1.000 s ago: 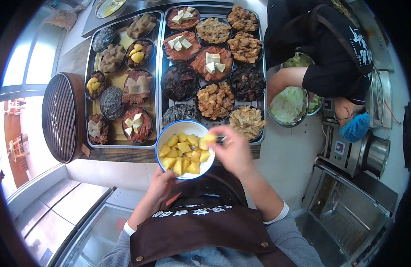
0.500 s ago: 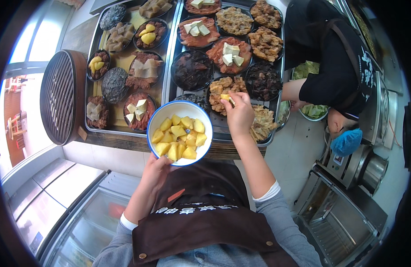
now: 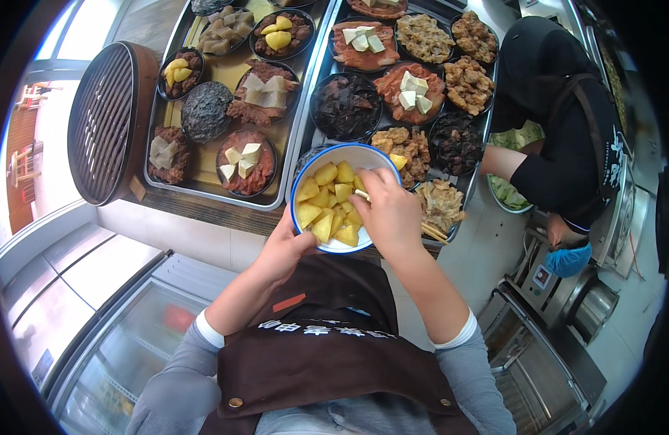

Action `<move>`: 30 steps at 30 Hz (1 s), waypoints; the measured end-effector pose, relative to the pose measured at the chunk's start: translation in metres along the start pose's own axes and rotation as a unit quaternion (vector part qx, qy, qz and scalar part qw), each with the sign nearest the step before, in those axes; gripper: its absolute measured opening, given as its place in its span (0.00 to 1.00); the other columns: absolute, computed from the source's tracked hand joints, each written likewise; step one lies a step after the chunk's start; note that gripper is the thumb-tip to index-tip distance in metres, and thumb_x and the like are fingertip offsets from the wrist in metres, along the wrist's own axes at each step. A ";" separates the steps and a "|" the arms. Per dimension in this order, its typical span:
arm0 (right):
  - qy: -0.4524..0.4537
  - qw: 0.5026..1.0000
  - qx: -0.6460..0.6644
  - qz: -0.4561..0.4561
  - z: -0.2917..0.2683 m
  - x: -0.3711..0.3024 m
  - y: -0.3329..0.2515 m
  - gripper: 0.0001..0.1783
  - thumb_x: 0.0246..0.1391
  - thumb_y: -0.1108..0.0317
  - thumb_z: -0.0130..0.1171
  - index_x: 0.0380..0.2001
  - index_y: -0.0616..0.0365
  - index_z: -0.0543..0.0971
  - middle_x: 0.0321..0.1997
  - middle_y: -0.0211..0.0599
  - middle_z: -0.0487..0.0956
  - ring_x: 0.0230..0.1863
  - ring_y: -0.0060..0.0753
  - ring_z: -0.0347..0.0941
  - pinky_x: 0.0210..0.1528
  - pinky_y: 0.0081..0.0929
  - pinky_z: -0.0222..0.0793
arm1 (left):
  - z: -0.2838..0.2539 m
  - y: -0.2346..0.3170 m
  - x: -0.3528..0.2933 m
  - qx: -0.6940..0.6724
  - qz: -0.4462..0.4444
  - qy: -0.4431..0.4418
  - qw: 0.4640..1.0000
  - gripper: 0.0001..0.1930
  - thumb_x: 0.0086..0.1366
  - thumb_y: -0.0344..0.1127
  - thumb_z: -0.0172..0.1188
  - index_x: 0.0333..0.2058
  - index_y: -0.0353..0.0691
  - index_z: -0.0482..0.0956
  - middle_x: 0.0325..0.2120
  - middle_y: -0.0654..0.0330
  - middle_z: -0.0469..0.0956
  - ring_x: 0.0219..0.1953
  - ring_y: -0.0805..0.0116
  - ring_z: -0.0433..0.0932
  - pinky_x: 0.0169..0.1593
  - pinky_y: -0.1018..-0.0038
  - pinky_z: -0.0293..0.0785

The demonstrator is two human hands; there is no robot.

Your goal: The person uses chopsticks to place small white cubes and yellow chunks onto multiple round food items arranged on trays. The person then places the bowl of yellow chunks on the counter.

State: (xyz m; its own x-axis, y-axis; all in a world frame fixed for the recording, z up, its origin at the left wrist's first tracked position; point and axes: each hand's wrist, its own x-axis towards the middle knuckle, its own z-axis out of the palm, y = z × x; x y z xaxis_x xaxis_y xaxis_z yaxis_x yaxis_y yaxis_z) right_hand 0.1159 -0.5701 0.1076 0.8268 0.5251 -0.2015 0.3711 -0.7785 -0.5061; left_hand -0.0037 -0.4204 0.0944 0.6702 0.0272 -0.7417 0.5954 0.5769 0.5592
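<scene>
My left hand (image 3: 282, 250) grips the near left rim of a white enamel bowl (image 3: 349, 154) with a blue edge, thumb on the rim. Yellow potato chunks (image 3: 323, 201) fill much of it. Over the bowl's right side, my right hand (image 3: 392, 214) dips in, its thumb and fingers pinched around a potato chunk, mostly hidden by the fingers. Just beyond the bowl is a black dish of golden fried pieces (image 3: 403, 145), and a single potato chunk (image 3: 398, 161) rests on it. Shredded pale food (image 3: 441, 205) lies in a dish right of my right hand.
Two metal trays (image 3: 296, 145) hold several black dishes of food, some topped with tofu cubes (image 3: 414, 90). A round slatted steamer (image 3: 102, 123) stands at the left. To the right, a co-worker (image 3: 566, 138) in a blue cap bends over a basin of green leaves (image 3: 512, 192).
My right hand has come back from the fried-piece dish into the bowl, leaving a potato chunk on that dish. The bowl has moved right and slightly up in view.
</scene>
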 end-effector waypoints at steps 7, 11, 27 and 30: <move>0.002 0.964 0.249 0.092 -0.002 -0.003 0.022 0.18 0.48 0.76 0.65 0.44 0.58 0.77 0.38 0.31 0.80 0.33 0.21 0.78 0.33 0.21 0.72 | -0.006 0.004 0.004 -0.020 -0.026 -0.003 0.999 0.35 0.55 0.21 0.50 0.64 0.43 0.55 0.56 0.59 0.68 0.54 0.67 0.73 0.49 0.73 0.74; 0.028 0.792 0.562 0.236 -0.015 -0.001 0.047 0.17 0.51 0.79 0.63 0.45 0.67 0.74 0.40 0.39 0.80 0.38 0.21 0.77 0.40 0.17 0.74 | -0.013 0.003 0.002 -0.027 -0.025 0.021 0.999 0.33 0.56 0.22 0.51 0.62 0.40 0.57 0.56 0.56 0.69 0.52 0.65 0.75 0.47 0.70 0.78; 0.164 0.898 0.318 0.256 0.048 0.022 0.116 0.13 0.48 0.71 0.68 0.37 0.67 0.82 0.31 0.37 0.82 0.33 0.22 0.76 0.38 0.20 0.71 | -0.028 -0.006 -0.003 -0.077 -0.023 0.040 0.996 0.34 0.55 0.19 0.51 0.62 0.39 0.56 0.57 0.54 0.67 0.56 0.59 0.72 0.52 0.62 0.77; 0.172 0.902 0.308 0.248 0.037 0.022 0.108 0.13 0.48 0.70 0.68 0.36 0.67 0.82 0.30 0.37 0.82 0.32 0.23 0.76 0.39 0.21 0.72 | -0.024 -0.006 -0.001 -0.078 -0.025 0.043 0.996 0.34 0.55 0.19 0.51 0.62 0.39 0.56 0.57 0.54 0.67 0.56 0.59 0.72 0.52 0.62 0.77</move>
State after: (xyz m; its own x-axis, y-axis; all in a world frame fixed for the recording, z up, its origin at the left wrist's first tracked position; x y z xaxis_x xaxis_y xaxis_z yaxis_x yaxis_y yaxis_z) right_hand 0.1581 -0.6299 0.0179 0.9481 -0.0553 -0.3132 -0.2986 -0.4939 -0.8166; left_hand -0.0184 -0.4043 0.0829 0.5967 0.0607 -0.8002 0.5472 0.6986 0.4610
